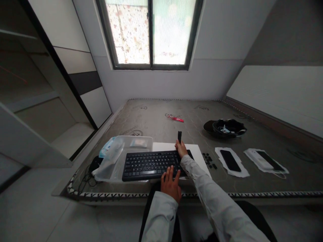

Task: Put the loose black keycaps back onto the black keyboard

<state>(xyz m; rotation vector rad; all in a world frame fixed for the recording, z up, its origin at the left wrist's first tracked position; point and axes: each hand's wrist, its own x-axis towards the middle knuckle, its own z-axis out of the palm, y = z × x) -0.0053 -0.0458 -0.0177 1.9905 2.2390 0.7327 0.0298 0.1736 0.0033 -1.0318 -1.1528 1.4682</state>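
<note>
A black keyboard point(148, 163) lies slightly askew, partly over a white sheet point(199, 154) and partly over a clear plastic box. My left hand point(172, 185) rests on its front edge with fingers spread. Over the keyboard's right part, my right hand point(181, 149) is closed around a small black tool point(179, 135). The tool's flat end points up and away from me; its lower part is hidden by the hand. Several loose black keycaps point(209, 160) lie just right of the white sheet.
At the left stands the clear plastic box point(141, 138), with black cables point(88, 178) beside it. A red packet point(176, 118) lies farther back. On the right are a black cap point(224, 128), a phone point(230, 160) on white cloth, and a second phone with a white power bank point(263, 159).
</note>
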